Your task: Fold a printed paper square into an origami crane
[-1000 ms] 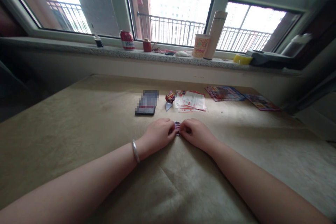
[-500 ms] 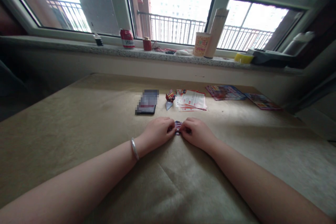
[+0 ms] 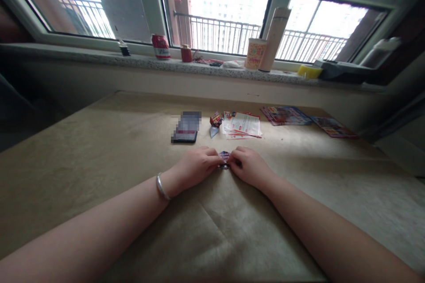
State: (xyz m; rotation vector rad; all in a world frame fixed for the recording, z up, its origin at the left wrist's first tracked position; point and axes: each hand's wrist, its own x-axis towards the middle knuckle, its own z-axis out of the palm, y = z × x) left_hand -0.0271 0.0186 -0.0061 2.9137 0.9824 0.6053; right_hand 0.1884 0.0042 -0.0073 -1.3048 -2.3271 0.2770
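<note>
A small folded piece of printed red, white and blue paper lies on the table between my hands. My left hand and my right hand press in on it from either side, their fingertips covering its lower part. A silver bangle circles my left wrist. Just beyond my hands is another folded paper piece with a pointed grey-blue corner, lying beside a stack of printed red-and-white leaflets.
A phone, partly pixelated, lies on the tan paper-covered table. Magazines lie towards the far edge. Beyond it, a stone windowsill holds a red can, a paper cup, a tall beige flask and a yellow sponge.
Both hands hold nearly the same position on the paper, and the folded piece now shows slightly more of its top. The whole view has shifted slightly as my head moved.
</note>
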